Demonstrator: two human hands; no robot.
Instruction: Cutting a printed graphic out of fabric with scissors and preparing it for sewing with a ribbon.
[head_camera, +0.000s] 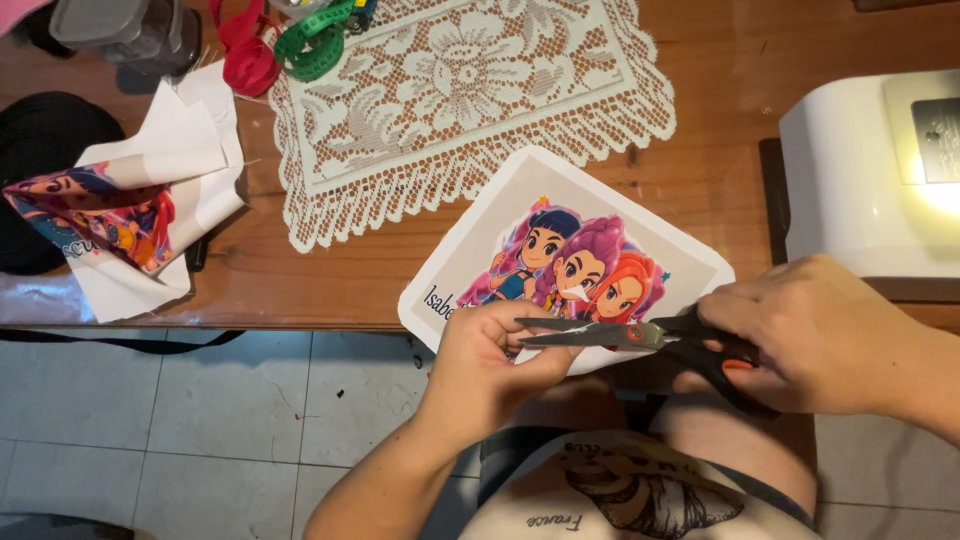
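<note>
Nearest to us, our left hand (495, 355) pinches the lower edge of a print (565, 255), a white sheet with three cartoon figures in blue, purple and orange hair. The fingers are closed on the paper, with the thumb on top. Our right hand (815, 335) is closed around the black handles of the scissors (640, 338). The blades point to the left and stand a little apart, and their tips lie just beside the left fingers, over the bottom part of the print. The print lies tilted, half on the edge of the wooden table (720, 70) and half over our lap.

A little further, to the right, a white machine (860, 180) stands on the table, with a bright light on its top. To the left, a crumpled sheet (130, 200) with the same kind of coloured picture lies near the table edge. Behind the print, a white lace mat (460, 100) covers the middle of the table. At the far edge we see a green tape (315, 45) and a red ribbon (245, 55), close to each other.
</note>
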